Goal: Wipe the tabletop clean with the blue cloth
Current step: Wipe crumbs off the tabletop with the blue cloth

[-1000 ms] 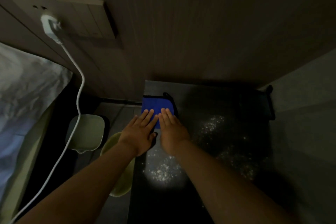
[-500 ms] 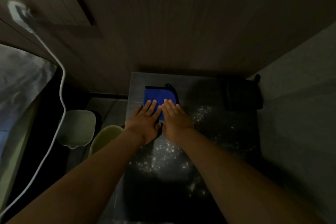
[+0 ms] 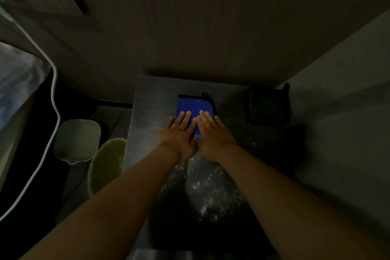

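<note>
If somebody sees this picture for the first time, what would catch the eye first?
The bright blue cloth on the dark table, with the left hand and right hand pressed flat on its near edge. Next, white crumbs scattered on the table between the forearms.

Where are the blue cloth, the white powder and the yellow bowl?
blue cloth (image 3: 192, 105): head view, bare far half.
white powder (image 3: 203, 194): head view, thick patch between the forearms.
yellow bowl (image 3: 104, 164): head view, inner wall.

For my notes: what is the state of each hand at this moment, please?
Left hand: open, flat, pressing on the blue cloth.
Right hand: open, flat, pressing on the same cloth.
</note>
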The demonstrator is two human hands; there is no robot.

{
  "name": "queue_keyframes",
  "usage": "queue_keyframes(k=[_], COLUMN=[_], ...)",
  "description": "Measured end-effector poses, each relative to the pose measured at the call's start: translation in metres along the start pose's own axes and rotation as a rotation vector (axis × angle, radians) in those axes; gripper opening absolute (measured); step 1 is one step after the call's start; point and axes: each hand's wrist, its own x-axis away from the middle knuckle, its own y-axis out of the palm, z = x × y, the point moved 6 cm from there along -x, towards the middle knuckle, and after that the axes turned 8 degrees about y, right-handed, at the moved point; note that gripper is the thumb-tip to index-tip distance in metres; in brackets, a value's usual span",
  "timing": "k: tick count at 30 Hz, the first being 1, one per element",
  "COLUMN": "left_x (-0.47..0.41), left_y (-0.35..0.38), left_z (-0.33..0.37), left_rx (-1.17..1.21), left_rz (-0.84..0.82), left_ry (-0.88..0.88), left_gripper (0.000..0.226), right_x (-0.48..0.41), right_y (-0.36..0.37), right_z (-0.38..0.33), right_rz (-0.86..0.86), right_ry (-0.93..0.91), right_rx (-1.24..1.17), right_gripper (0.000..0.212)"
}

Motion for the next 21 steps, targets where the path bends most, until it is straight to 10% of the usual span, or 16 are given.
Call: queue_keyframes(k=[21], left_x=[-0.024], left_y=[0.002], left_z=[0.070], left_rx=[-0.034], left_rz=[-0.059], left_ry=[0.038], left_gripper=[0.065], right_x=[0.027], right_y=[0.020], right_z=[0.066], right_rz=[-0.082], right_ry=[0.048], right_rx=[-0.187], right_gripper=[0.070])
